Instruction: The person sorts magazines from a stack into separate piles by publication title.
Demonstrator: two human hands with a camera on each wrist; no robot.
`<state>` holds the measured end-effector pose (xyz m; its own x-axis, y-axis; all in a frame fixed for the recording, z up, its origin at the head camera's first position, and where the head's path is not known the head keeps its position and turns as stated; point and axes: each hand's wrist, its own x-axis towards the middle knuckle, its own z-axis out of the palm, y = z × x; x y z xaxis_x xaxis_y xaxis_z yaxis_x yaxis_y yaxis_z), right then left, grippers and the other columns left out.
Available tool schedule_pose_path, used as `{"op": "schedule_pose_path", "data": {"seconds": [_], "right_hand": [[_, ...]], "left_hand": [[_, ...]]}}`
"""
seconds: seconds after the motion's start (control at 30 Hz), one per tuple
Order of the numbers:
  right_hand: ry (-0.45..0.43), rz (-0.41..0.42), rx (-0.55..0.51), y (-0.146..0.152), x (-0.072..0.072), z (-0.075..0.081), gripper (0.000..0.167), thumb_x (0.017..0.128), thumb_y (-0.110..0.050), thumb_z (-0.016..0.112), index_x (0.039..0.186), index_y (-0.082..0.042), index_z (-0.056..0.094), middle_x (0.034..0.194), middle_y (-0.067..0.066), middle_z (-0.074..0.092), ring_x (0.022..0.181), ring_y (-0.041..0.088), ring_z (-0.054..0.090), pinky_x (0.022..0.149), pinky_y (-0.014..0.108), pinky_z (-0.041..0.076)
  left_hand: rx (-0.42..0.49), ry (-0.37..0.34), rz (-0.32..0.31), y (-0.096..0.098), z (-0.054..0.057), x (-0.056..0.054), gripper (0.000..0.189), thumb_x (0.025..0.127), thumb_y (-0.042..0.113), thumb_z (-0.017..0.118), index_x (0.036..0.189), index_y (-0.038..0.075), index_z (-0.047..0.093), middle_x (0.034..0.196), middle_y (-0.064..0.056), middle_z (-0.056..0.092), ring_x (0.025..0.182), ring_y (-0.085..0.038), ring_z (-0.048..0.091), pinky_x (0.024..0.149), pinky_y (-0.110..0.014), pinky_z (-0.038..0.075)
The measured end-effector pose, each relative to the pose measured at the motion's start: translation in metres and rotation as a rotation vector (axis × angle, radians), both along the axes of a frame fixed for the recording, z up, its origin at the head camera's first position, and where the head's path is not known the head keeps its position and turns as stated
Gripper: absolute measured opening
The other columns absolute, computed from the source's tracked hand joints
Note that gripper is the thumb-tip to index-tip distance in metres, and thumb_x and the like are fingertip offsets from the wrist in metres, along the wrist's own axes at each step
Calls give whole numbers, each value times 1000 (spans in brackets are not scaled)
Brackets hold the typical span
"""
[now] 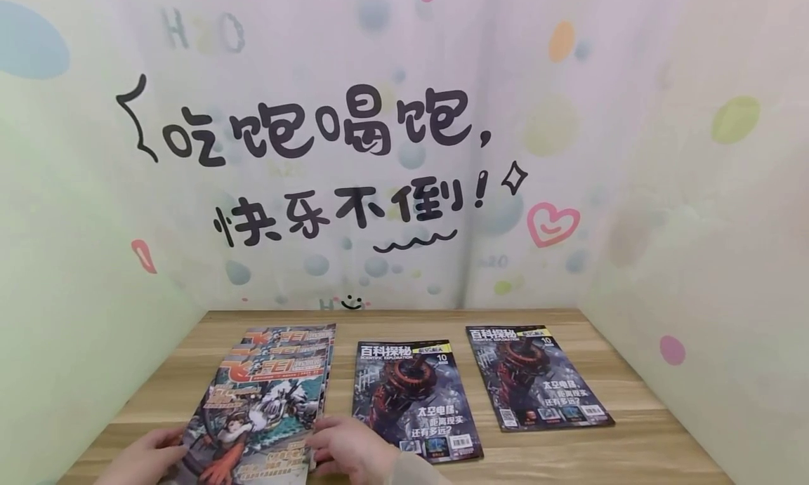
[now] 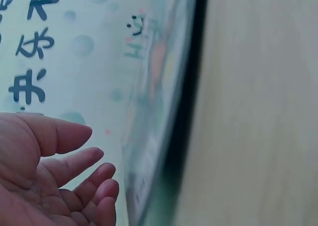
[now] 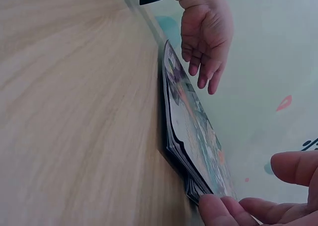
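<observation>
Left hand (image 1: 148,457), fingers loosely curved around nothing, just beside the left edge of a staggered stack of magazines (image 1: 255,408) on the table's (image 1: 173,380) left. Right hand (image 1: 354,448), thumb spread away and gripping nothing, fingertips at the stack's right edge. Rightward, two Scientific Exploration magazines (image 1: 413,394) lie flat, wood showing between them.

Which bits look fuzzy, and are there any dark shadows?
Head view: mostly clear, big titles readable on the magazine pile; left wrist view: the magazine pile is smeared and the table fuzzy, the left hand clearer, with a dark band beside the magazine pile; right wrist view: a dark shadow along the magazine pile's edge.
</observation>
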<state>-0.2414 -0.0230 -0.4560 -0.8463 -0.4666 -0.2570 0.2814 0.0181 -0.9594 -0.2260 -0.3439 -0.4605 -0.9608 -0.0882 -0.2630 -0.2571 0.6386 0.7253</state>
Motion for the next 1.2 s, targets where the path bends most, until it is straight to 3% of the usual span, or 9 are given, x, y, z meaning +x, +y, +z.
{"op": "schedule_pose_path", "data": {"seconds": [0.17,0.27,0.37,0.43,0.53,0.63,0.8,1.03,1.2], "right_hand": [[68,-13,52,13,-2,0,41,91,-11,59,127,7,54,104,5,62,84,19,60,70,31,53],[90,-14,68,25,-5,2,40,90,-11,59,126,6,55,108,6,61,86,20,60,71,33,53],[124,-28,88,37,-8,4,37,89,-10,60,122,6,58,106,8,64,85,22,61,70,33,54],[150,-25,109,45,-11,4,35,88,-10,60,120,5,60,103,9,66,82,21,63,69,33,53],[178,-38,145,57,-16,4,32,88,-11,61,117,4,63,98,9,69,79,18,63,67,31,52],[186,-50,165,72,-20,5,31,90,-13,61,116,4,63,95,9,69,79,18,63,68,33,52],[203,-79,166,97,-27,5,34,91,-14,59,119,5,60,98,10,68,82,19,63,71,35,52],[211,-119,112,130,-33,0,40,95,-20,57,123,8,55,107,15,66,88,21,63,72,33,52],[256,-167,96,150,-39,-3,46,93,-25,60,122,11,53,105,16,66,86,19,62,71,29,51]], "left_hand": [[1,68,5,30,16,-1,59,93,24,59,132,-17,43,115,-31,58,104,-41,56,83,-50,49],[32,128,-35,50,23,-3,55,94,21,58,132,-15,44,128,-35,50,117,-49,46,90,-55,44],[92,165,-54,70,27,-2,49,95,16,56,133,-13,46,130,-33,47,109,-48,51,86,-51,48],[147,154,-58,84,30,-3,46,96,15,55,133,-12,47,129,-31,48,107,-43,54,85,-50,49],[227,112,-34,107,30,-6,48,96,17,57,134,-10,46,121,-22,55,103,-36,56,84,-51,49],[263,86,-11,130,30,-11,48,94,18,59,134,-6,49,119,-18,58,109,-31,54,86,-50,47],[318,91,-53,163,27,-17,44,94,14,59,132,-6,51,113,-14,58,98,-24,55,75,-40,48],[413,165,-144,199,20,-21,48,94,15,58,133,-10,48,117,-17,57,95,-21,54,72,-37,47],[462,231,-150,221,16,-23,48,93,15,59,132,-11,48,117,-18,55,95,-23,53,73,-37,46]]}}
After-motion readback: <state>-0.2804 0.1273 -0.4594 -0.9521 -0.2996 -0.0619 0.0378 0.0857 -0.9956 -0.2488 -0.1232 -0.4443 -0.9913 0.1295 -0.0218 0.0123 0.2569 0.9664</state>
